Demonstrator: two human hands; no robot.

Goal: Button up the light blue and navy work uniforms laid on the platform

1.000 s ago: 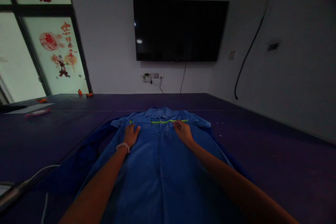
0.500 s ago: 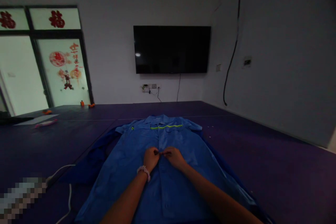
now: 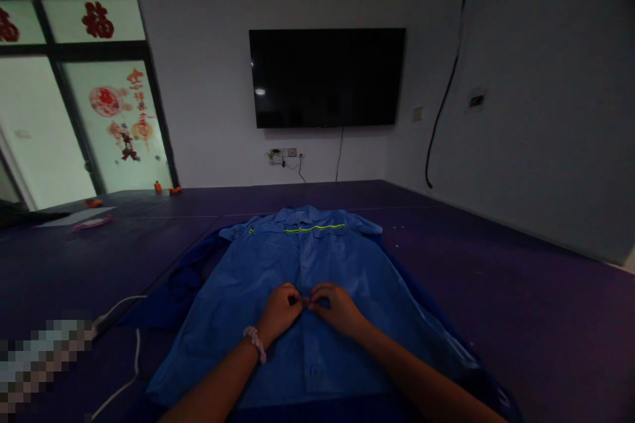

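A blue short-sleeved work shirt (image 3: 270, 264) lies spread out face up, its collar at the far end and yellow-green stripes across the chest. Beneath it, darker blue cloth (image 3: 181, 284) sticks out along both sides and at the near hem. My left hand (image 3: 282, 309), with a pink scrunchie (image 3: 254, 342) on the wrist, pinches the shirt's front placket around mid-length. Close against its fingertips, my right hand (image 3: 340, 310) pinches the same front edge from the right. Whatever button sits between the fingers is hidden. Lower on the placket a button (image 3: 313, 371) shows faintly.
The shirt rests on a wide dark purple surface (image 3: 501, 317). At the left run a white cable (image 3: 136, 357) and a pixelated object (image 3: 44, 357). Farther back lie a pink-rimmed item (image 3: 93, 223) and small orange objects (image 3: 175, 190). A television (image 3: 327, 78) hangs on the wall.
Both hands have moved a little nearer to me along the placket, still pinching. The view has tilted down slightly, and the dark cloth below the shirt's hem now shows.
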